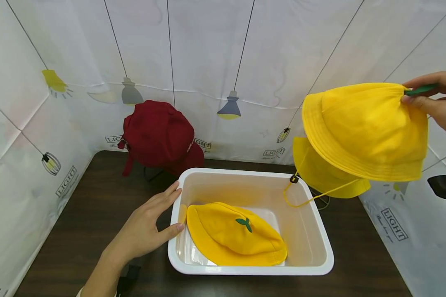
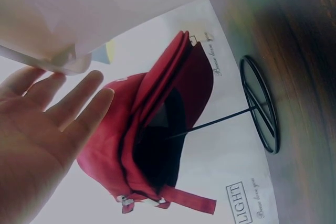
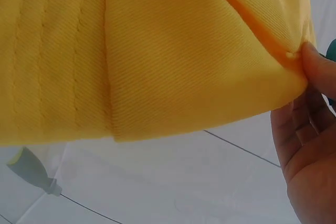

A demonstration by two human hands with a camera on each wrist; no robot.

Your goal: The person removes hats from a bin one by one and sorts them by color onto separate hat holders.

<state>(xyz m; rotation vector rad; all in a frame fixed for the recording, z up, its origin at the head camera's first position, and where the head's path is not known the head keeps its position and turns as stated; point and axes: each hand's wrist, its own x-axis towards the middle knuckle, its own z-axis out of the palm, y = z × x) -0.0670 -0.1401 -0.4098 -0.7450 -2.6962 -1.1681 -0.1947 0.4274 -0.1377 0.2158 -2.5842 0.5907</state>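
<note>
My right hand (image 1: 444, 110) pinches the crown of a yellow bucket hat (image 1: 368, 128) near its green leaf tip (image 1: 423, 89), holding it up at the right. A yellow chin cord (image 1: 334, 192) with a black toggle (image 1: 294, 179) hangs from it over the bin's back right rim. Yellow cloth (image 1: 330, 177) shows beneath the brim; I cannot tell whether it is a flap or another hat. My left hand (image 1: 143, 229), fingers extended, touches the left rim of a white plastic bin (image 1: 250, 270). Inside the bin lies another yellow hat (image 1: 230, 235) with a green sprout (image 1: 244, 223).
Behind the bin at the left, a red cap (image 1: 157, 132) sits on a black wire stand (image 2: 260, 106). A dark wooden table (image 1: 78, 231) lies below, backed by a white lamp-print sheet (image 1: 200, 49). A black object (image 1: 444, 188) is at the right edge.
</note>
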